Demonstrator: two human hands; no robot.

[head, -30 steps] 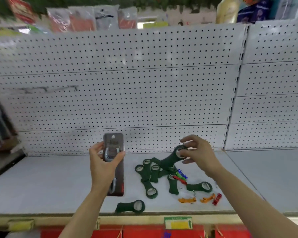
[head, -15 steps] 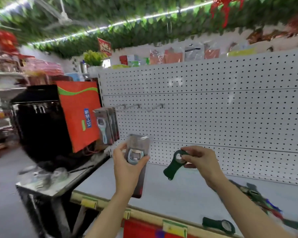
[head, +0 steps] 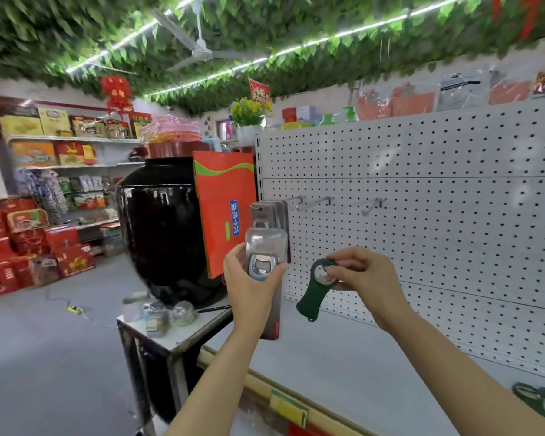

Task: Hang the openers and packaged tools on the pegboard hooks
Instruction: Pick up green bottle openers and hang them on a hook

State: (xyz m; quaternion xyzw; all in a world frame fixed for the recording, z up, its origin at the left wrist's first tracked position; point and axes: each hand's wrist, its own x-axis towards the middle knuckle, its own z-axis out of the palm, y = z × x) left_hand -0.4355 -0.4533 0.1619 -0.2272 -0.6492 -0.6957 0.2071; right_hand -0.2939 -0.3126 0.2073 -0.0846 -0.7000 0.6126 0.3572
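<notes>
My left hand (head: 253,286) grips a blister-packed tool (head: 266,253) upright in front of the white pegboard (head: 453,221). My right hand (head: 364,275) pinches the ring end of a dark green bottle opener (head: 312,294), whose handle hangs down to the left. Behind the held pack, other packaged tools (head: 269,212) hang on the leftmost hook. Three bare hooks (head: 315,202) stick out of the board to their right. More green openers (head: 538,401) lie on the shelf at the lower right edge.
The grey shelf (head: 343,366) runs below the pegboard with a yellow-tagged front rail. Left of the board stand a red sign (head: 224,212), a large black jar (head: 164,234) and a small table (head: 170,338) with glass jars. Stacked red boxes fill the far left.
The view has swung left and up, away from the pile of openers. Both hands have risen with their items toward the hooks at the board's left end.
</notes>
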